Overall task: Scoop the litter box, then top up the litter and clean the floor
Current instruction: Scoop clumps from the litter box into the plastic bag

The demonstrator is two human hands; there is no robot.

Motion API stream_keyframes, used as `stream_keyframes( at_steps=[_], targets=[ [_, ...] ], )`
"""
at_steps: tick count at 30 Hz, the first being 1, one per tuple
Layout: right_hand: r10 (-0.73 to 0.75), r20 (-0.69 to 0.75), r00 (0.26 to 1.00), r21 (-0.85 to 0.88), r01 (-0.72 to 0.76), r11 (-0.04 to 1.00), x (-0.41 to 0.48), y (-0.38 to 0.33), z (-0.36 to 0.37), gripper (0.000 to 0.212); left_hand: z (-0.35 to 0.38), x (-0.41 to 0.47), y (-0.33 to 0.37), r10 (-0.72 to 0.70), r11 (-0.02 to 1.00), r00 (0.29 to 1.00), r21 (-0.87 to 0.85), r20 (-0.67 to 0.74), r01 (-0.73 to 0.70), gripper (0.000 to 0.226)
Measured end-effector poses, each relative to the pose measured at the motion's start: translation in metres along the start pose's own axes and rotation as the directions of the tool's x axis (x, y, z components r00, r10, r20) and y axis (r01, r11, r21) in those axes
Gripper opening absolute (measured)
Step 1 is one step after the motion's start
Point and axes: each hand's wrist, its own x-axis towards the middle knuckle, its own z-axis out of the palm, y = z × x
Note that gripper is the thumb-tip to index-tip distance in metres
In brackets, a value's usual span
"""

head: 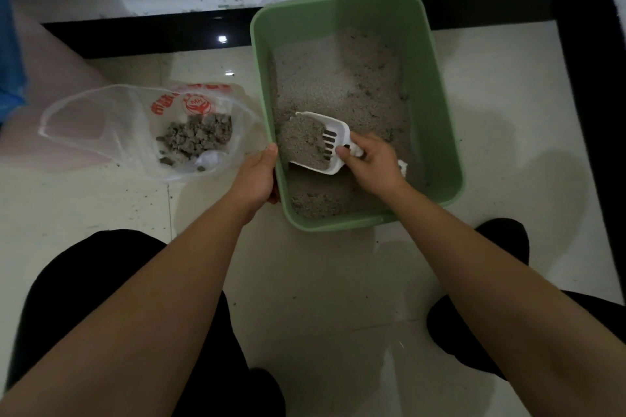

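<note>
- View from above, looking down at a person crouched on a pale tiled floor [321, 281], both bare forearms reaching forward from the bottom of the frame.
- The green litter box [437, 132] sits right of centre in the upper half, its far end against a dark strip at the base of the wall. Grey litter [338, 78] covers its bottom in uneven heaps.
- The right hand [372, 162] is inside the box near its lower middle, fingers curled round the handle of a white slotted scoop [342, 130]. The scoop points toward the left of the frame and is heaped with litter.
- The left hand [257, 176] grips the box's left rim, thumb hooked over the edge, steadying it. It lies just left of the scoop.
- A clear plastic bag [111, 125] with red print lies open on the floor in the left middle, just beside the box. A pile of grey clumps [196, 135] already rests in it.
- Judgement: the scooping step is in hand, and topping up and floor cleaning are not yet begun.
- The next move probably calls for sifting the loose grains out through the slots, then carrying any clumps left over the rim to the bag, keeping the scoop level.
- Dark specks dot the tiles around the bag, so the floor will likely need sweeping later.
</note>
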Motion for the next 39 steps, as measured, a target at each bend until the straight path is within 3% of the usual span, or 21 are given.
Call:
stream_keyframes(
  at_steps=[4, 17, 21, 34, 39],
  targets=[
    [-0.006, -0.080, 0.997, 0.088, 0.013, 0.996, -0.011, 0.002, -0.015, 0.033, -0.001, 0.001, -0.001, -0.006, 1.000, 1.000, 0.021, 0.004, 0.005, 0.048],
    [-0.061, -0.191, 0.980, -0.037, 0.055, 0.998, -0.025, -0.012, -0.033, 0.036, 0.001, -0.003, 0.001, 0.032, 0.998, 0.999, 0.058, -0.030, -0.030, 0.049],
    [-0.002, -0.270, 0.963, 0.021, 0.008, 1.000, -0.027, -0.018, -0.034, 0.036, 0.001, -0.004, 0.000, 0.042, 0.998, 0.998, 0.044, -0.040, -0.041, 0.049],
    [0.039, -0.298, 0.954, -0.023, -0.048, 0.999, -0.029, -0.027, -0.030, 0.040, 0.000, -0.002, -0.003, 0.055, 0.998, 0.998, -0.004, -0.017, -0.055, 0.047],
    [0.082, -0.292, 0.953, -0.053, -0.101, 0.993, -0.029, -0.026, -0.031, 0.042, -0.004, -0.002, -0.005, -0.016, 1.000, 1.000, 0.002, 0.009, 0.016, 0.052]
  ],
)
